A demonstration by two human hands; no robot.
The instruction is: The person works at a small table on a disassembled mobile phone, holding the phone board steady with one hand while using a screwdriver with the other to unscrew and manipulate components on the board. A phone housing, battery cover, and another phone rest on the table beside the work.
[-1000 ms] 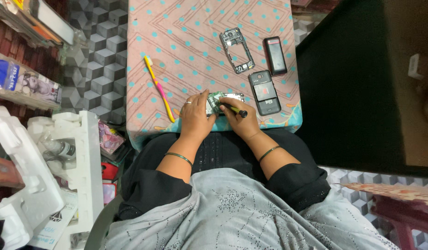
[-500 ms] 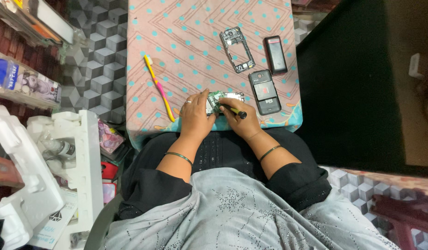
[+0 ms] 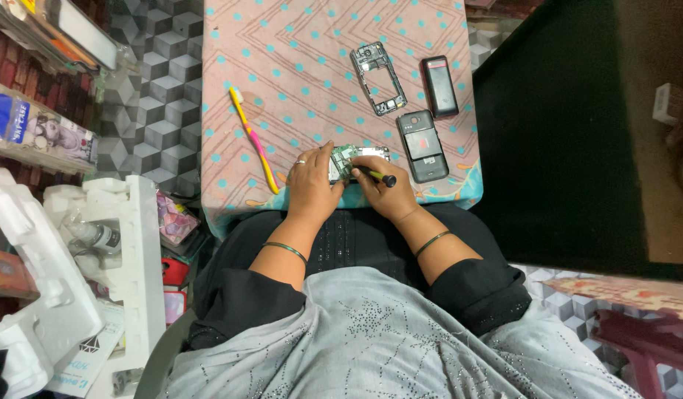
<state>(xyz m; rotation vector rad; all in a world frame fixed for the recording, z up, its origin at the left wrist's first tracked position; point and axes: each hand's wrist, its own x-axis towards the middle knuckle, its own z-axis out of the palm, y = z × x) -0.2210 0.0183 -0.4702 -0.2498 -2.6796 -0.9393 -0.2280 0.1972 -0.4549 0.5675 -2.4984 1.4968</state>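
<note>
Holding position unchanged, our left hand [image 3: 312, 188] pins the green circuit board [image 3: 345, 159]; right hand [image 3: 382, 193] grips the yellow-tipped black screwdriver [image 3: 377, 176]

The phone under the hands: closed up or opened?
Opened. The left hand steadies a bare green circuit board while the right hand works a screwdriver on it; the frame lies apart.

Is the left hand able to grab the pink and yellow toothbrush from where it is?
Probably yes. The toothbrush lies just beside the left hand on the cloth, with nothing between them, though that hand is now steadying the circuit board.
</note>
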